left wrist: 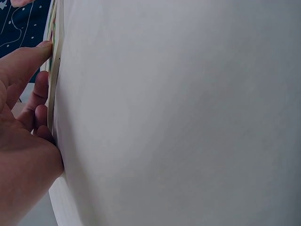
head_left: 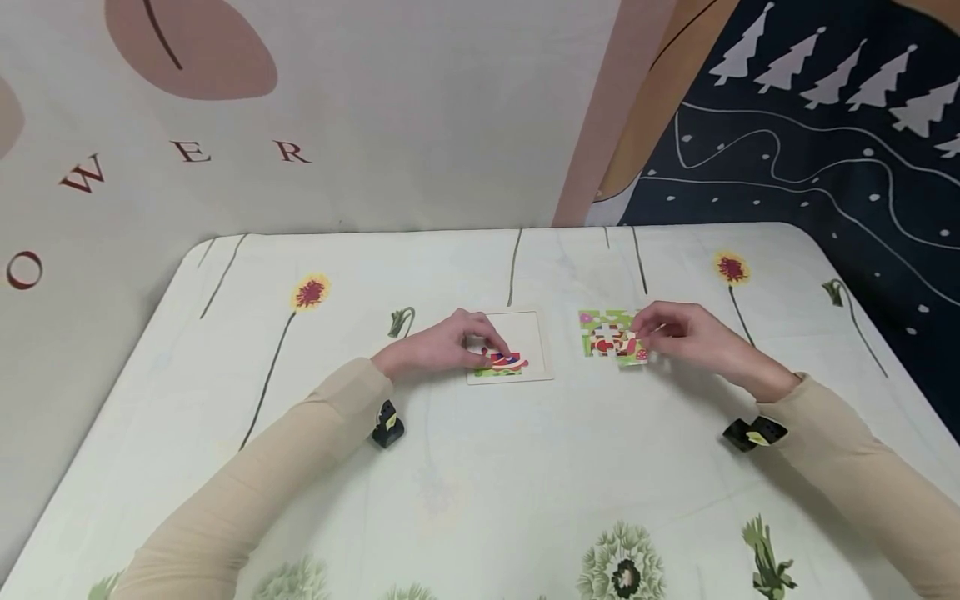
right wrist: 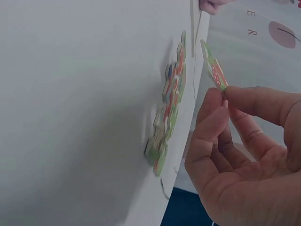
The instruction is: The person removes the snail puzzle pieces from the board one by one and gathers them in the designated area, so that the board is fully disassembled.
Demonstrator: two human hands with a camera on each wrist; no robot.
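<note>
A pale puzzle board [head_left: 525,333] with a raised rim lies at the middle of the table. Several joined puzzle pieces [head_left: 498,372], red, blue and green, fill its lower left part. My left hand [head_left: 450,342] rests over the board's left side, thumb and forefinger touching these pieces. In the left wrist view the thumb [left wrist: 35,56] lies at the board's edge. My right hand [head_left: 678,329] pinches one puzzle piece [right wrist: 215,69], green with a red, white-dotted patch, between thumb and fingers. It is raised above the loose puzzle pieces [head_left: 600,319] right of the board.
A white cloth printed with flowers [head_left: 310,292] covers the table. Behind it hangs a pale cloth [head_left: 450,125] with letters, and a dark cloth with white trees [head_left: 795,67] at the right. Each wrist carries a small black camera [head_left: 387,425].
</note>
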